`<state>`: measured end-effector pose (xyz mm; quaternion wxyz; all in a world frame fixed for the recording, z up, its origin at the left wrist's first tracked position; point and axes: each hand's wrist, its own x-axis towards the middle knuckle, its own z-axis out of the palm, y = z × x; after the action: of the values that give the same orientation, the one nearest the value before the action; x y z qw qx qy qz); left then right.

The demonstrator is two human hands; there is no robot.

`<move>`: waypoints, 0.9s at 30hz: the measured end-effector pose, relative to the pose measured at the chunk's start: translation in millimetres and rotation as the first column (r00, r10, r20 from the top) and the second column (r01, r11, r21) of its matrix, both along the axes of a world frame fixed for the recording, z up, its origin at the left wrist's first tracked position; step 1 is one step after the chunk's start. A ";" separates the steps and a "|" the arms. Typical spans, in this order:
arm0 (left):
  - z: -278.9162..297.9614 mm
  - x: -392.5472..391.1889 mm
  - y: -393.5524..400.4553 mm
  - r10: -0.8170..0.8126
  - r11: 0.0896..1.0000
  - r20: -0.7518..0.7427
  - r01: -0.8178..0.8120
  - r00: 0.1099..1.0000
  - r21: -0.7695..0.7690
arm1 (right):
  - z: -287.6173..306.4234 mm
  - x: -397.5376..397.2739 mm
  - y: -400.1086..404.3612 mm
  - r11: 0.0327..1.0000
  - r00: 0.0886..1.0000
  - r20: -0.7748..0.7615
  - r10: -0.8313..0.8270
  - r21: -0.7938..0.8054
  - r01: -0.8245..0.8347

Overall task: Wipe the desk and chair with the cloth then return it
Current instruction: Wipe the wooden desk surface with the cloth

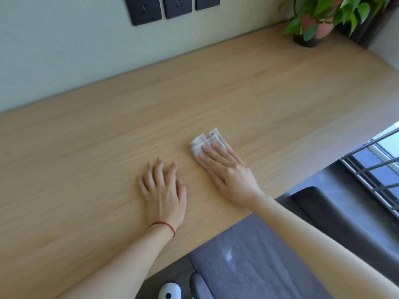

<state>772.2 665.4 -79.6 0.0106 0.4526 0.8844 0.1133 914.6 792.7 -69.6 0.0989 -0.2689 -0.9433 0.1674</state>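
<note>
A small folded beige cloth [204,141] lies on the light wooden desk [108,147]. My right hand [228,171] presses flat on the cloth's near half, with the fingers stretched over it. My left hand [163,188] rests palm down on the bare desk just to the left of the cloth, fingers spread, holding nothing. A red string sits on the left wrist. The grey padded chair [259,262] stands at the desk's near edge, below my right forearm, with a pale smear on its seat.
A potted green plant [313,20] stands at the desk's far right corner. Dark wall sockets [159,7] sit on the wall above the desk. A metal railing [377,169] and window are on the right. A white rounded object [169,291] lies on the floor.
</note>
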 end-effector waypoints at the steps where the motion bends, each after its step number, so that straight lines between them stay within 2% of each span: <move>1: -0.2 -0.8 0.1 0.000 1.000 0.005 0.000 1.000 0.006 | -0.4 18.3 9.7 1.000 1.000 0.013 0.016 0.010 -0.016; 3: -1.0 -2.6 0.8 -0.002 1.000 0.012 0.002 1.000 0.004 | -1.6 49.3 47.9 0.998 0.998 0.020 -0.056 0.028 0.055; 4: -1.5 -3.2 1.1 -0.001 1.000 0.013 0.001 1.000 0.000 | -1.3 60.8 72.4 0.987 0.987 0.021 -0.160 0.025 0.160; 7: -1.9 -3.1 1.0 0.000 1.000 0.007 0.000 1.000 -0.002 | 6.1 83.0 141.5 0.853 0.854 0.017 -0.521 -0.036 0.521; 10: -2.0 -2.4 0.8 -0.007 1.000 -0.002 0.007 1.000 -0.009 | 7.6 86.1 148.3 0.743 0.743 -0.035 -0.669 -0.053 0.667; 13: -1.5 -2.8 -0.2 -0.004 1.000 -0.009 0.004 1.000 -0.012 | 8.0 84.4 96.1 0.731 0.727 -0.075 -0.683 -0.070 0.679; 15: -0.6 -2.6 0.0 -0.006 1.000 0.000 0.006 1.000 -0.009 | 8.3 81.4 45.9 0.793 0.785 -0.114 -0.608 -0.045 0.608; 18: 0.4 -2.5 0.8 -0.007 1.000 0.013 0.007 1.000 -0.004 | 1.2 55.9 -37.1 0.905 0.901 -0.094 -0.423 0.011 0.425; 20: 0.0 -2.0 0.5 -0.005 1.000 0.014 0.005 1.000 0.010 | -0.1 42.1 -72.9 0.959 0.957 -0.061 -0.283 -0.011 0.283; 23: -2.6 -2.8 0.2 -0.012 1.000 0.009 0.012 1.000 0.026 | 4.9 57.3 -50.8 0.999 0.999 0.009 -0.038 -0.005 0.038; 24: -2.9 -3.4 0.3 -0.017 0.999 0.012 0.017 1.000 0.029 | 4.7 66.5 -29.8 0.999 0.999 0.023 -0.033 -0.004 0.033; 25: -2.2 -4.0 0.1 -0.024 0.999 0.023 0.023 0.999 0.030 | 5.4 74.1 -5.0 0.993 0.993 0.029 -0.117 -0.028 0.118; 27: -0.3 -4.7 -0.8 -0.034 0.999 0.051 0.032 0.998 0.030 | 9.6 79.9 49.8 0.911 0.914 0.047 -0.404 -0.073 0.406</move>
<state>767.6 664.6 -79.8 0.0288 0.4641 0.8745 0.1378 994.5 842.5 -60.0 0.1062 -0.4648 -0.8610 0.1771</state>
